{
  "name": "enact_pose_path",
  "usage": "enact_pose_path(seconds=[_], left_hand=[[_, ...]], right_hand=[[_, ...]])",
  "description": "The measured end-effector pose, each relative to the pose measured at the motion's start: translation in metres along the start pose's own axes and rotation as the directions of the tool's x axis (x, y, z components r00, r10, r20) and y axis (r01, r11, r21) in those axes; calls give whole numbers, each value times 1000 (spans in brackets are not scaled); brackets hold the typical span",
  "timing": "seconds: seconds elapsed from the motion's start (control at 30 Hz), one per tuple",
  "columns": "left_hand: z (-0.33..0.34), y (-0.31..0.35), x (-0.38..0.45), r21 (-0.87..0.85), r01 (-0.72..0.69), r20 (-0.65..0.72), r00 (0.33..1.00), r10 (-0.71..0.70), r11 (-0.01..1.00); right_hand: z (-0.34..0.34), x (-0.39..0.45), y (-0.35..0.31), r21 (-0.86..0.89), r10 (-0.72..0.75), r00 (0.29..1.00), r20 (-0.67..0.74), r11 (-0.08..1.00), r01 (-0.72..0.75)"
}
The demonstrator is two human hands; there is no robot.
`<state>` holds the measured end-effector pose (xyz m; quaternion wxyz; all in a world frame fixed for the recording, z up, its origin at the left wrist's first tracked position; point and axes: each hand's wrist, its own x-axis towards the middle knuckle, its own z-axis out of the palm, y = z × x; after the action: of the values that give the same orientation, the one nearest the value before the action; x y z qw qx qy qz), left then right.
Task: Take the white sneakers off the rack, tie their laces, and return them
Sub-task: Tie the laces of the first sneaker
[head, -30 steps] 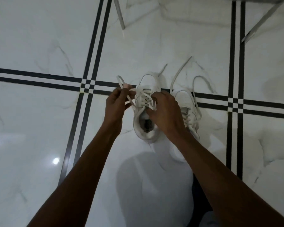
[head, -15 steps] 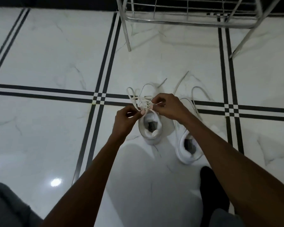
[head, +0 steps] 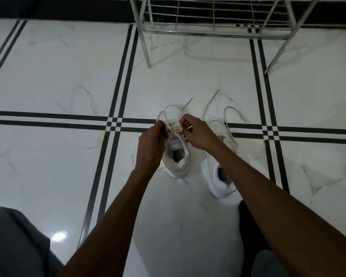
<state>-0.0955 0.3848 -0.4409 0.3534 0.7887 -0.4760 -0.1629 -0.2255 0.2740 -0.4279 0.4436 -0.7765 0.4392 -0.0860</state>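
Observation:
Two white sneakers stand side by side on the marble floor, toes pointing away from me. Over the left sneaker (head: 177,156) both hands work its laces (head: 173,126). My left hand (head: 151,144) pinches a lace on the shoe's left side. My right hand (head: 197,132) grips a lace on its right side, with a white lace tip sticking out past the fingers. The right sneaker (head: 221,180) is partly hidden by my right forearm; its loose laces (head: 228,114) trail out over the floor beyond it.
A chrome wire shoe rack (head: 212,31) stands at the top, its legs planted on the floor just beyond the sneakers. The floor is white marble with black double stripes (head: 112,124). My grey-clad knee (head: 18,242) sits at the lower left.
The view has tilted up, bringing the rack into sight. My hands have drawn closer together over the left sneaker's laces, the left hand moving in from the side.

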Motion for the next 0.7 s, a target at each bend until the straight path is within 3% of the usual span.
enact_pose_path(seconds=[0.17,0.33,0.53,0.7], left_hand=[[1,9,1,127,-14,40,999,9,992],[3,16,2,140,48,47,997,-55,989],[5,17,0,119,135,56,988,-142,984],[-1,17,-2,99,169,62,983,-175,981]], right_hand=[[6,-5,-3,-36,-30,996,-84,999,27],[11,-12,-7,-70,-42,989,-140,997,32],[9,-18,-11,88,62,983,-173,995,-47],[5,-15,-9,216,139,988,-74,969,-120]])
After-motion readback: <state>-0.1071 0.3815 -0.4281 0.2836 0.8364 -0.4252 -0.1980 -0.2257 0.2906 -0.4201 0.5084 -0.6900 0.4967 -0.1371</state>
